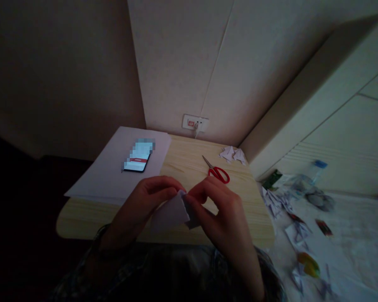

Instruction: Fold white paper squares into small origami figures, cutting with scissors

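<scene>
A folded piece of white paper (170, 213) is held up over the near part of the small wooden table (179, 161). My left hand (146, 199) pinches its upper edge between thumb and forefinger. On the other side, my right hand (216, 201) pinches the same paper close to the left fingertips. The paper's lower flaps hang apart beneath the fingers. Just beyond my right hand lies a pair of scissors (219, 173) with red handles, its blades pointing to the back left.
A phone (140, 157) with a lit screen rests on a stack of white paper (107, 167) at the left. Two folded paper pieces (231, 154) sit at the back right corner. A wall socket (195, 123) holds a plug. Paper scraps and a plastic bottle (311, 174) lie right of the table.
</scene>
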{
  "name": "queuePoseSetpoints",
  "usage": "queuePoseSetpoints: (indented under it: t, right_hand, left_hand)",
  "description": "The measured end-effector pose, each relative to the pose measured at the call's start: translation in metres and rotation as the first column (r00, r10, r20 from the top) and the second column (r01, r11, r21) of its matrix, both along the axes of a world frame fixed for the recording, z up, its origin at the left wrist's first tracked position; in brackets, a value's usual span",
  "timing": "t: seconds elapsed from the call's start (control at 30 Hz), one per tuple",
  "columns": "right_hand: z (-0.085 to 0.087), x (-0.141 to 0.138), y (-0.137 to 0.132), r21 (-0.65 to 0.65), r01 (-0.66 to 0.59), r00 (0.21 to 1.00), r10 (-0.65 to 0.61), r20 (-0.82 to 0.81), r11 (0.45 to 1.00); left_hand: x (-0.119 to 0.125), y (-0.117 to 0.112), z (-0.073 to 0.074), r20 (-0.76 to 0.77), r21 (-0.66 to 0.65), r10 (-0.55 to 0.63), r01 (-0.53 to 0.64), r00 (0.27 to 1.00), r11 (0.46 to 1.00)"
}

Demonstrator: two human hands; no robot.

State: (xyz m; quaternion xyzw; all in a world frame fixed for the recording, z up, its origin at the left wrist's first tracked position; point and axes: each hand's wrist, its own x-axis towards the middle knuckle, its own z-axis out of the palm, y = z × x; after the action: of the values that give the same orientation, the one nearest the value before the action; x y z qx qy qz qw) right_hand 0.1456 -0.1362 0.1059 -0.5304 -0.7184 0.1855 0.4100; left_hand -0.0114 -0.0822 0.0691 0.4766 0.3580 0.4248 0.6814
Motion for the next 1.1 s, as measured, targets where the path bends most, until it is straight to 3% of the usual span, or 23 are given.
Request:
queuePoseSetpoints:
  t: [0.37, 1.1]
  right_hand:
    - [0.003, -0.0038, 0.0, 0.008, -0.024, 1.0, 0.024, 0.013, 1.0]
    - [0.0032, -0.0063, -0.0013, 0.038, -0.041, 0.998, 0.039, 0.05, 0.998]
  left_hand:
    - [0.0031, -0.0022, 0.0037, -0.038, 0.01, 0.118, -0.118, 0.992, 0.993]
    - [0.0031, -0.0022, -0.0015, 0.033, 0.011, 0.058, -0.059, 0.998, 0.998]
